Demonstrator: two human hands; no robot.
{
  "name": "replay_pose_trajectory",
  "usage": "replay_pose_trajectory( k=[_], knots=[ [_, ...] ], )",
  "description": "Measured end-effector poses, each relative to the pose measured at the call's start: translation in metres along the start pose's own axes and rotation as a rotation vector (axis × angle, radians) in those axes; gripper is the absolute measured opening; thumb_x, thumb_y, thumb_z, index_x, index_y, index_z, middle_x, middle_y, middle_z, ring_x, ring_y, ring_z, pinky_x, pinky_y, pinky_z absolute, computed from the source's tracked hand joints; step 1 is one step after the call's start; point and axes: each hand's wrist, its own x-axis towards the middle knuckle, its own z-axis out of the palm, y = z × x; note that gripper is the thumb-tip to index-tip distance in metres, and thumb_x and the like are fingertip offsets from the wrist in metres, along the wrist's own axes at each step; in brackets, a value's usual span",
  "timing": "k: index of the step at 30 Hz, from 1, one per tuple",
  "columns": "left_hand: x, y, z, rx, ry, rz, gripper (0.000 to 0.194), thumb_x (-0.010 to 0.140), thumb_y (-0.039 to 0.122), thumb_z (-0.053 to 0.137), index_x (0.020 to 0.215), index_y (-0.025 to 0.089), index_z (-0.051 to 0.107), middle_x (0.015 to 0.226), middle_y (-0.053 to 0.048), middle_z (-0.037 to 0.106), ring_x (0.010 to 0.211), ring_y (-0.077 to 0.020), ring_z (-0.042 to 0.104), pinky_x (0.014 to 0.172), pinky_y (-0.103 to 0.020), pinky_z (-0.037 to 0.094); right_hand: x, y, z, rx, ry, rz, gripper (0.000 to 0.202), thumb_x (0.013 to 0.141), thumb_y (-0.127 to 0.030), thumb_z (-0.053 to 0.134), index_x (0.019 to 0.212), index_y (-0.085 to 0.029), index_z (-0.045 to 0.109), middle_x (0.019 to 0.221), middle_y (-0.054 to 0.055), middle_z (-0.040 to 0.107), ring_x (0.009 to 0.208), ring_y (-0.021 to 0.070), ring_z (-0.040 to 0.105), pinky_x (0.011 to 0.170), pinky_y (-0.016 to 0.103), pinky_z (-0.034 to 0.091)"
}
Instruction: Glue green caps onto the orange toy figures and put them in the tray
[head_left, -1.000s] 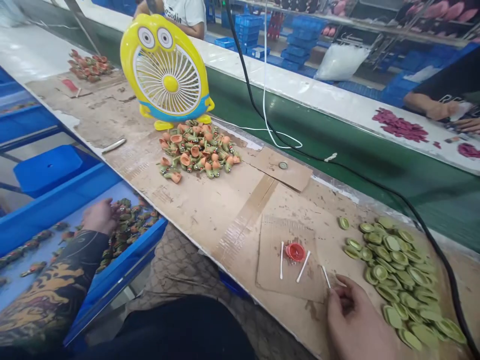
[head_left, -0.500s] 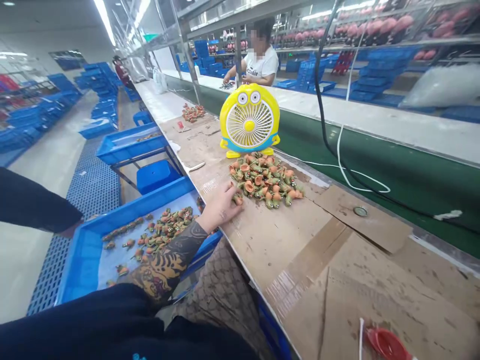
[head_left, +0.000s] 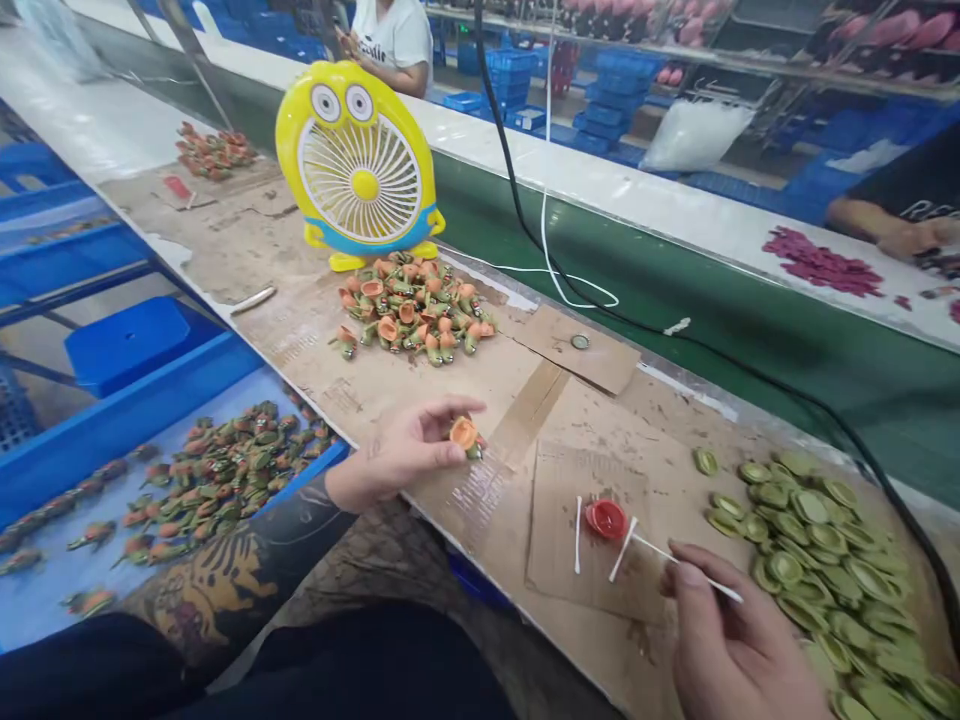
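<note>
My left hand (head_left: 409, 450) holds a small orange and green figure piece (head_left: 464, 434) between thumb and fingers above the cardboard. My right hand (head_left: 739, 640) pinches a thin white swab (head_left: 694, 570), its tip near a red dish (head_left: 606, 519). Two more white swabs lie on either side of the dish, a left one (head_left: 577, 535) and a right one (head_left: 622, 549). Beyond my left hand is a pile of orange and green pieces (head_left: 409, 310). Green oval pieces (head_left: 825, 540) are heaped to the right of my right hand.
A yellow fan (head_left: 364, 185) stands behind the pile. A blue tray (head_left: 45, 450) of similar pieces is at the left. Black and white cables run along the table's far edge, near a round metal lid (head_left: 580, 342). Two people work across at the white bench (head_left: 600, 200).
My left hand has come away from the pile, bringing one piece nearer. My right hand has come into view with a swab. The view has swung right, showing the green pieces.
</note>
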Motion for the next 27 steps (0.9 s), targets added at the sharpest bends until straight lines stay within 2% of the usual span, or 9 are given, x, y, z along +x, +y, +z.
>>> replay_pose_trajectory(
  k=[2, 4, 7, 10, 14, 20, 23, 25, 27],
  knots=[
    [0.001, -0.014, 0.022, -0.079, -0.054, -0.096, 0.059, 0.065, 0.046, 0.096, 0.109, 0.014, 0.071, 0.088, -0.007, 0.074, 0.081, -0.0183, 0.07, 0.07, -0.026, 0.051, 0.003, -0.01, 0.007, 0.037, -0.003, 0.07, 0.038, 0.094, -0.055, 0.06, 0.101, -0.019, 0.071, 0.089, 0.007, 0.076, 0.076, 0.0253, 0.072, 0.068, 0.034, 0.054],
    [0.001, -0.025, 0.04, -0.107, -0.07, -0.157, 0.061, 0.064, 0.05, 0.095, 0.106, 0.013, 0.071, 0.084, -0.005, 0.07, 0.074, -0.0159, 0.069, 0.065, -0.025, 0.049, 0.006, -0.014, 0.013, -0.016, -0.029, 0.052, 0.041, 0.094, -0.059, 0.058, 0.1, -0.021, 0.071, 0.088, 0.006, 0.077, 0.076, 0.0252, 0.072, 0.067, 0.033, 0.052],
    [0.002, -0.033, 0.06, -0.123, -0.079, -0.205, 0.062, 0.066, 0.05, 0.094, 0.111, 0.016, 0.069, 0.088, -0.002, 0.066, 0.071, -0.0134, 0.067, 0.061, -0.023, 0.047, 0.011, -0.011, 0.016, -0.121, -0.068, -0.073, 0.042, 0.099, -0.06, 0.051, 0.098, -0.024, 0.071, 0.086, 0.005, 0.077, 0.076, 0.0243, 0.071, 0.065, 0.032, 0.048],
    [0.002, -0.036, 0.072, -0.123, -0.062, -0.195, 0.053, 0.072, 0.048, 0.091, 0.109, 0.017, 0.068, 0.089, -0.001, 0.064, 0.073, -0.0123, 0.065, 0.058, -0.021, 0.045, 0.015, -0.007, 0.016, -0.147, -0.086, -0.228, 0.04, 0.103, -0.055, 0.046, 0.096, -0.024, 0.07, 0.087, 0.004, 0.076, 0.076, 0.0223, 0.07, 0.067, 0.031, 0.047],
    [0.002, -0.039, 0.076, -0.114, -0.033, -0.234, 0.051, 0.075, 0.045, 0.089, 0.112, 0.015, 0.07, 0.088, -0.002, 0.065, 0.077, -0.0137, 0.065, 0.061, -0.022, 0.048, 0.018, -0.005, 0.021, -0.175, -0.13, -0.35, 0.035, 0.107, -0.047, 0.044, 0.098, -0.023, 0.067, 0.091, 0.003, 0.074, 0.081, 0.0209, 0.069, 0.071, 0.03, 0.046],
    [0.005, -0.047, 0.074, -0.114, -0.091, -0.203, 0.049, 0.075, 0.041, 0.09, 0.113, 0.016, 0.072, 0.101, -0.007, 0.068, 0.084, -0.0174, 0.07, 0.067, -0.026, 0.055, 0.018, -0.005, 0.026, -0.215, -0.151, -0.382, 0.035, 0.108, -0.045, 0.041, 0.098, -0.023, 0.066, 0.091, 0.003, 0.073, 0.082, 0.0206, 0.068, 0.072, 0.03, 0.045],
    [0.008, -0.05, 0.074, -0.105, -0.141, -0.104, 0.043, 0.075, 0.037, 0.09, 0.11, 0.018, 0.076, 0.113, -0.008, 0.067, 0.092, -0.0181, 0.071, 0.074, -0.027, 0.056, 0.015, -0.01, 0.021, -0.2, -0.093, -0.341, 0.038, 0.107, -0.049, 0.041, 0.096, -0.023, 0.066, 0.088, 0.003, 0.074, 0.079, 0.0207, 0.068, 0.069, 0.03, 0.045],
    [0.01, -0.051, 0.074, -0.084, -0.169, -0.071, 0.041, 0.073, 0.035, 0.091, 0.108, 0.018, 0.078, 0.111, -0.007, 0.07, 0.094, -0.0167, 0.069, 0.083, -0.028, 0.056, 0.013, -0.013, 0.017, -0.199, -0.013, -0.265, 0.039, 0.106, -0.052, 0.043, 0.096, -0.023, 0.067, 0.088, 0.005, 0.074, 0.077, 0.0216, 0.069, 0.066, 0.03, 0.044],
    [0.012, -0.052, 0.074, -0.046, -0.182, -0.07, 0.041, 0.072, 0.033, 0.092, 0.107, 0.018, 0.079, 0.103, -0.006, 0.073, 0.091, -0.0156, 0.068, 0.088, -0.029, 0.054, 0.01, -0.014, 0.014, -0.21, 0.006, -0.203, 0.044, 0.105, -0.057, 0.042, 0.095, -0.023, 0.068, 0.085, 0.006, 0.075, 0.073, 0.0225, 0.069, 0.062, 0.031, 0.043]
  ],
)
